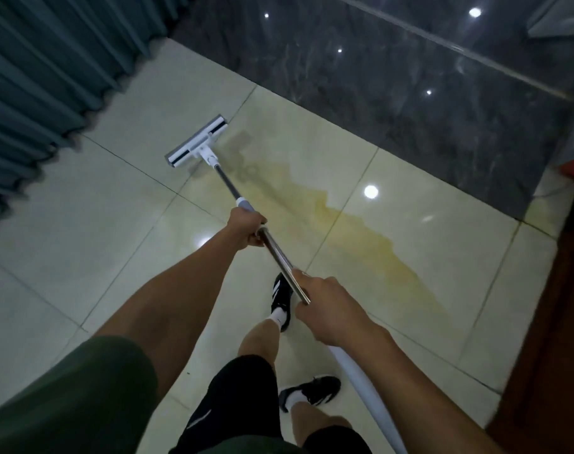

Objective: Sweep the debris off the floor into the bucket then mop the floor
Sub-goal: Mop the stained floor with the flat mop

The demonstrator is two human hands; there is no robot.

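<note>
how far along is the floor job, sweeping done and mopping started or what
Sweeping looks finished: no debris shows on the pale tiles, though no bucket is in view to confirm. Mopping is in hand: the left hand and right hand both grip the mop handle, with the mop head flat on the floor. Left to do: the yellowish stain running diagonally across the tiles.

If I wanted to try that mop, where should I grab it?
Grab the mop by its long pole, not the flat head. The pole slants up from the floor toward the person, so probably come from its near, raised end with two hands spaced apart, like the left hand lower and right hand higher.
</note>
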